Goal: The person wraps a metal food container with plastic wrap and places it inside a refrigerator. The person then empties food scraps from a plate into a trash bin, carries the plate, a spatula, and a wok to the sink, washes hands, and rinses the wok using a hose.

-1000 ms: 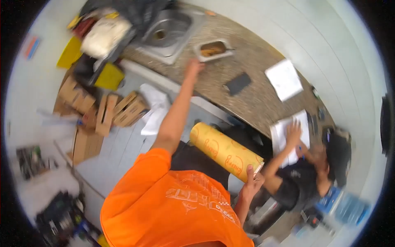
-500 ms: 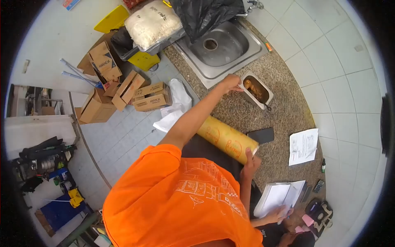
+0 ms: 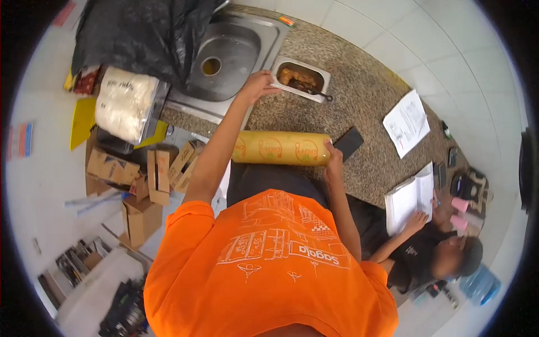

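My left hand (image 3: 259, 86) is stretched out over the counter, its fingers closed on the near-left edge of a small steel food pan (image 3: 279, 84). Brown cooked food (image 3: 297, 78) lies in the pan, along with a dark-handled utensil (image 3: 327, 97) whose handle juts over the corner. Close to my body, a large yellowish roll of cling film (image 3: 283, 148) with orange printing lies along the counter's front edge. My right hand (image 3: 334, 159) grips its right end, thumb on top; the other fingers are partly hidden. My left forearm covers the roll's left end.
A black phone (image 3: 349, 143) lies just beyond the roll. The steel sink (image 3: 238, 62) is at the left, beside a black plastic bag (image 3: 140, 39). A printed sheet (image 3: 406, 123) lies at right, near a seated person (image 3: 415, 253) with an open notebook (image 3: 409, 202). Cardboard boxes (image 3: 143, 219) stand on the floor.
The camera view has turned, so the counter and sink appear rotated and shifted left. My left hand stays at the pan's edge, my right on the roll's end. The seated person shows more.
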